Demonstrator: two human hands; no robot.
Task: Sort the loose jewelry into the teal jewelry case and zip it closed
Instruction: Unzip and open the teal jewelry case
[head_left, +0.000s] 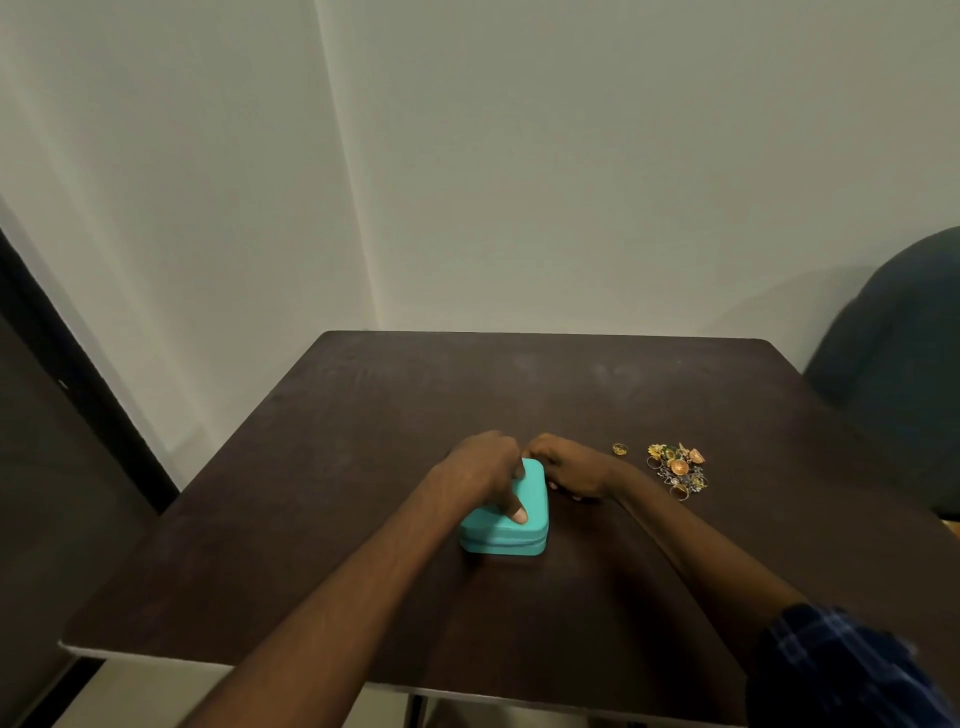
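The teal jewelry case (511, 535) lies shut on the dark table (363, 467), its zip line showing along the near side. My left hand (485, 467) rests on the lid, thumb pressed down near the front. My right hand (569, 467) is curled at the case's far right corner, fingertips hidden behind it; whether it pinches the zip pull I cannot tell. A pile of loose jewelry (678, 470), gold, orange and silver pieces, lies on the table to the right, with one gold ring (620, 449) apart on its left.
The table stands in a corner of pale walls. A dark rounded chair back (898, 364) rises at the right edge. A dark door or panel (52, 415) stands at the left. A plaid sleeve (831, 665) covers my right upper arm.
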